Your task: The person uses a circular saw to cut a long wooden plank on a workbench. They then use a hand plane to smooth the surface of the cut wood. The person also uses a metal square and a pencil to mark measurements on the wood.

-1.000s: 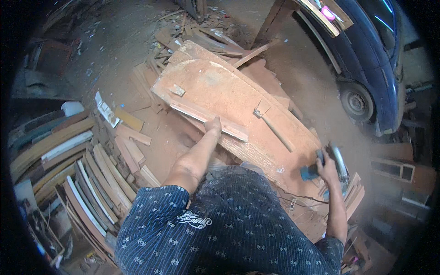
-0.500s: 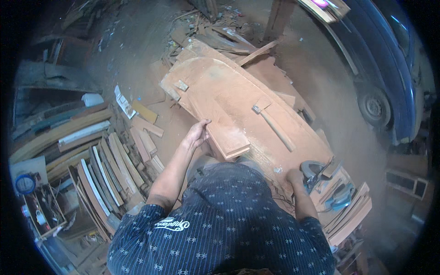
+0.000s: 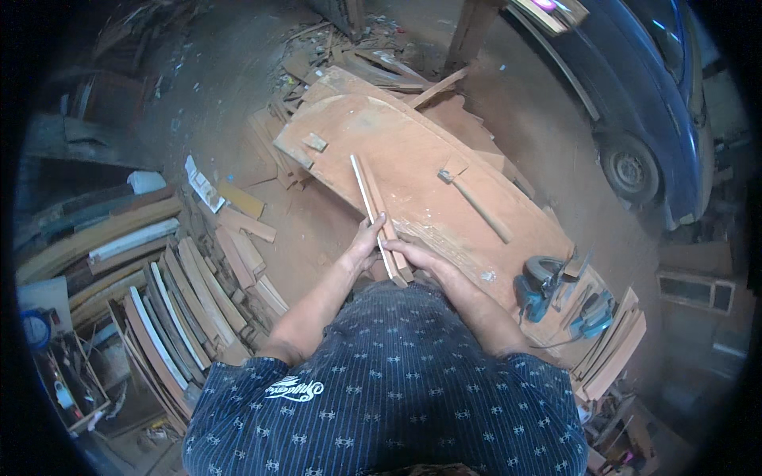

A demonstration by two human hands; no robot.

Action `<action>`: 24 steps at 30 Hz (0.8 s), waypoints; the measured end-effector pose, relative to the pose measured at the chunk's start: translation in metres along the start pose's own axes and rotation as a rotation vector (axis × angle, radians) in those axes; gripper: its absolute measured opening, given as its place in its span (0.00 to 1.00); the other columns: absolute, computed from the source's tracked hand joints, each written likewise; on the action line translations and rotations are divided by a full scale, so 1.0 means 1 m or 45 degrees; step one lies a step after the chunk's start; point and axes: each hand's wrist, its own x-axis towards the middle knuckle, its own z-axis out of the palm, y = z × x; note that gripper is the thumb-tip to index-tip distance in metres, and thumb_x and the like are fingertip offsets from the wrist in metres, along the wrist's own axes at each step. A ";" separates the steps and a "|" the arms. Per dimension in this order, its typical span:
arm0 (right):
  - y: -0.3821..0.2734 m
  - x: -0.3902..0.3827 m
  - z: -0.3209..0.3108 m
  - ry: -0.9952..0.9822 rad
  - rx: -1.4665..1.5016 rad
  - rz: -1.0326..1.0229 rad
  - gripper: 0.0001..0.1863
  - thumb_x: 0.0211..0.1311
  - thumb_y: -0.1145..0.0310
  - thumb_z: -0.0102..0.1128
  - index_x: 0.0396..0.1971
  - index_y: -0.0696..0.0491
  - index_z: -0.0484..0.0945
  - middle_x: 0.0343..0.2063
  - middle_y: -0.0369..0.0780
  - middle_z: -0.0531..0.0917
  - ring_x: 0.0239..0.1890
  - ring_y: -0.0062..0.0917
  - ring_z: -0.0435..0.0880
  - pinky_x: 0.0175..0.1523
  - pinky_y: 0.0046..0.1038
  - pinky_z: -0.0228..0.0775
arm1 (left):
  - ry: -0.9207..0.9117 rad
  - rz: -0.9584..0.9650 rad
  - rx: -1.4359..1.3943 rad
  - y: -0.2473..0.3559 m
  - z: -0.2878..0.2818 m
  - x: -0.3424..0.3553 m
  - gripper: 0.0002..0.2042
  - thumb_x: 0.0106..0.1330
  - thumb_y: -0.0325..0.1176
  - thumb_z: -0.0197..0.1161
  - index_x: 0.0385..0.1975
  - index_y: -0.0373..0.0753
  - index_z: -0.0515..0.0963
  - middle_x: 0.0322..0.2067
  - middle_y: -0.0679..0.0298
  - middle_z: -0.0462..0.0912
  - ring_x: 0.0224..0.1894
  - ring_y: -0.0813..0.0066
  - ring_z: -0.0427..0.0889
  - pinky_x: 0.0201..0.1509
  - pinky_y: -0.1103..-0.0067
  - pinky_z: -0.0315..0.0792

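Two narrow wooden boards (image 3: pixel 379 202), stood on edge side by side, are between my hands over the near edge of a dusty wooden workbench (image 3: pixel 429 170). One board shows a pale, whitish edge. My left hand (image 3: pixel 367 241) grips them from the left, its thumb over the top. From the right, my right hand (image 3: pixel 413 252) closes on them, its fingers partly hidden by the boards. A hammer (image 3: pixel 480 208) with a wooden handle lies on the bench right of the boards. Farther off, at the left edge, rests a small wood block (image 3: pixel 314 142).
A circular saw (image 3: pixel 543 278) and another blue power tool (image 3: pixel 592 314) sit at the bench's right end, near stacked boards (image 3: pixel 613 349). Many wood strips (image 3: pixel 190 293) are piled at my left. Scrap wood (image 3: pixel 389 67) lies beyond the bench; a blue car (image 3: pixel 635 95) stands far right.
The boards have turned from lying flat to standing on edge. My right hand has come from beside the circular saw to the boards, joining my left hand.
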 end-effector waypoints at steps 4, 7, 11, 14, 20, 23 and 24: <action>0.019 0.000 0.020 -0.071 0.760 0.034 0.35 0.64 0.52 0.63 0.63 0.61 0.70 0.54 0.49 0.80 0.52 0.35 0.84 0.55 0.35 0.77 | -0.240 0.020 -0.400 -0.005 -0.076 -0.002 0.24 0.74 0.38 0.52 0.65 0.31 0.62 0.55 0.49 0.77 0.55 0.57 0.82 0.59 0.61 0.79; 0.059 0.028 0.007 0.008 0.696 0.046 0.32 0.64 0.55 0.63 0.61 0.63 0.71 0.51 0.50 0.82 0.51 0.35 0.85 0.53 0.34 0.79 | -0.209 -0.223 -0.368 0.012 -0.122 -0.018 0.25 0.74 0.36 0.49 0.66 0.26 0.62 0.57 0.44 0.77 0.57 0.54 0.81 0.63 0.61 0.77; 0.054 0.042 0.033 0.502 -0.078 0.151 0.32 0.62 0.59 0.66 0.58 0.68 0.71 0.46 0.52 0.85 0.48 0.39 0.87 0.52 0.38 0.80 | -0.134 -0.264 -0.002 0.005 -0.174 -0.022 0.22 0.73 0.33 0.53 0.60 0.25 0.69 0.52 0.47 0.82 0.50 0.57 0.85 0.59 0.64 0.79; 0.043 0.024 0.062 0.927 -0.610 -0.160 0.34 0.60 0.59 0.70 0.57 0.69 0.71 0.41 0.54 0.87 0.45 0.45 0.88 0.50 0.42 0.80 | 0.115 0.050 0.434 0.008 -0.185 -0.034 0.19 0.68 0.31 0.63 0.55 0.25 0.74 0.47 0.50 0.85 0.47 0.63 0.86 0.56 0.67 0.79; -0.015 -0.024 0.120 1.153 -0.862 -0.499 0.34 0.58 0.56 0.69 0.56 0.65 0.71 0.40 0.61 0.84 0.44 0.55 0.85 0.49 0.49 0.75 | 0.390 0.653 0.684 0.008 -0.257 -0.022 0.23 0.53 0.31 0.78 0.45 0.26 0.78 0.41 0.49 0.87 0.41 0.62 0.87 0.46 0.67 0.81; -0.027 -0.026 0.144 1.011 -1.078 -0.383 0.31 0.58 0.57 0.70 0.54 0.64 0.73 0.37 0.61 0.84 0.43 0.55 0.84 0.49 0.49 0.76 | 0.531 0.723 0.809 0.025 -0.265 -0.033 0.19 0.54 0.30 0.78 0.42 0.26 0.80 0.39 0.51 0.87 0.41 0.64 0.87 0.46 0.68 0.81; -0.016 -0.026 0.135 0.971 -1.118 -0.435 0.31 0.58 0.57 0.71 0.53 0.64 0.74 0.36 0.61 0.84 0.42 0.54 0.85 0.48 0.48 0.77 | 0.450 0.602 0.779 0.035 -0.246 -0.044 0.19 0.55 0.30 0.77 0.43 0.26 0.80 0.40 0.51 0.87 0.41 0.64 0.87 0.46 0.68 0.81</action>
